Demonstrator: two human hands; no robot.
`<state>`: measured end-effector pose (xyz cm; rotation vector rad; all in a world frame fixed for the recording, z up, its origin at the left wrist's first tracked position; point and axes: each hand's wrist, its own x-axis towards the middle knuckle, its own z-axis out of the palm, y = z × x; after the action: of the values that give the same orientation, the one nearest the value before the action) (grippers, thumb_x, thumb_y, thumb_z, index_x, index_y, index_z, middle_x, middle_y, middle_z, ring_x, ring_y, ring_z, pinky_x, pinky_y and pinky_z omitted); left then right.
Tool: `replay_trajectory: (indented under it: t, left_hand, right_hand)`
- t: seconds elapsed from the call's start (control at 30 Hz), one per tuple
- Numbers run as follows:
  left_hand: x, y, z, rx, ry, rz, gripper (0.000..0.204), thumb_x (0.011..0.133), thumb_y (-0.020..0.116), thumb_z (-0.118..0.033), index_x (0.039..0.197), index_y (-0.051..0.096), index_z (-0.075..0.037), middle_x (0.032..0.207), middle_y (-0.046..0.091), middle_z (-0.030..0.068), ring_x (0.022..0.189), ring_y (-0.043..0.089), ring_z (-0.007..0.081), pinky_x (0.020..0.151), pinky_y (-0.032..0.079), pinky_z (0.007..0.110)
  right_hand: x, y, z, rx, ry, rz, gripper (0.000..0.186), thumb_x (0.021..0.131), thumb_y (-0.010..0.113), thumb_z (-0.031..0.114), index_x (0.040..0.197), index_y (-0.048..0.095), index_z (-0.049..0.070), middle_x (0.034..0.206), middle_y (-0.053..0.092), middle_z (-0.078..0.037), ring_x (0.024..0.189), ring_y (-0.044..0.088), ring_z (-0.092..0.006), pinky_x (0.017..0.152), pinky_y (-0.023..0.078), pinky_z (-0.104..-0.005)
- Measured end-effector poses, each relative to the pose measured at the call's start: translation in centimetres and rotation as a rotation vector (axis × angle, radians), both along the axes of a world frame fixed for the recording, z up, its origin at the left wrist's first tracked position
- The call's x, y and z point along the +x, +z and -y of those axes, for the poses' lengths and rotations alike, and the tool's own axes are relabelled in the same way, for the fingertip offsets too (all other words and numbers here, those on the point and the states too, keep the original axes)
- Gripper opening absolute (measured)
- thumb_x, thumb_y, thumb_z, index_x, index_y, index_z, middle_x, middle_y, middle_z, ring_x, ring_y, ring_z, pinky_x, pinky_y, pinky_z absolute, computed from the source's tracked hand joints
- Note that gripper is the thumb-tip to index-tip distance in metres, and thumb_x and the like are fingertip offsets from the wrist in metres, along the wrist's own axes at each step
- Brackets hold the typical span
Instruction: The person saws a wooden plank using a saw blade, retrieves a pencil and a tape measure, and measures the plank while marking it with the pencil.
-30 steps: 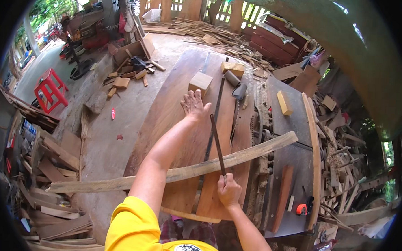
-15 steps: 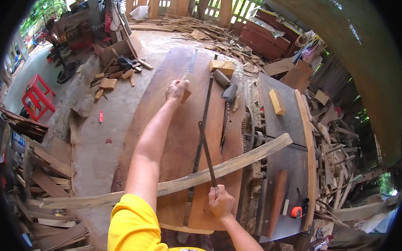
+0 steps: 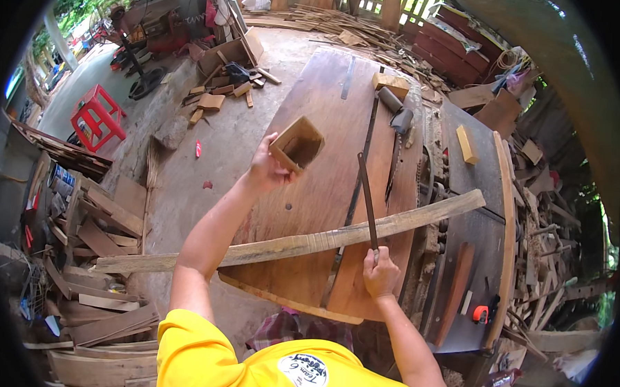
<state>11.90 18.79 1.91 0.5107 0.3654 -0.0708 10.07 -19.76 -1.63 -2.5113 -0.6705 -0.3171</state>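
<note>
My left hand (image 3: 269, 167) grips a squared wooden block (image 3: 300, 144) by its left side, raised above the brown wooden tabletop (image 3: 289, 206). The block's face toward me has a dark brown patch; I cannot tell whether it is a hollow or a stain. My right hand (image 3: 381, 271) is closed round the near end of a long, thin dark bar (image 3: 367, 203), which looks like a file and points away from me. Beneath the bar, a long, slightly curved wooden strip (image 3: 308, 241) lies slantwise across the table, its left end jutting past the edge.
On the table's far part lie a grey rolled sheet (image 3: 398, 113) and a yellowish block (image 3: 391, 83). The dark metal top (image 3: 456, 165) at right carries another block (image 3: 467, 145), a reddish strip (image 3: 454, 293) and an orange tape measure (image 3: 481, 314). Scrap wood (image 3: 104, 302) piles at left.
My left hand has come nearer and turned the block, so its dark-patched face shows. My view has shifted, moving the table rightward in the picture. My right hand keeps its hold on the bar.
</note>
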Motion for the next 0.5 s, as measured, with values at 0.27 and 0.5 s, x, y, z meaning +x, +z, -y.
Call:
replay_trajectory:
  t: [0.27,0.5]
  left_hand:
    - [-5.7,-0.6,3.2,-0.038,-0.094,-0.321,0.073,0.091,0.036,-0.067,0.135,0.046,-0.011,0.122,0.054,0.0181,0.104,0.055,0.0361,0.073,0.049,0.038]
    - [-8.8,-1.2,6.2,0.059,0.189,-0.363,0.079,0.088,0.045,-0.072,0.138,0.041,-0.011,0.128,0.050,0.0170,0.111,0.053,0.0384,0.085,0.051,0.046]
  right_hand:
    - [-0.1,-0.4,0.1,0.001,-0.005,0.018,0.019,0.094,0.055,0.027,0.094,0.051,0.009,0.069,0.066,-0.016,0.061,0.065,-0.0377,0.053,0.051,-0.0478]
    - [-0.3,-0.6,0.3,0.022,-0.006,0.016,0.022,0.095,0.053,0.031,0.094,0.051,0.009,0.071,0.067,-0.017,0.063,0.066,-0.0382,0.054,0.052,-0.0486]
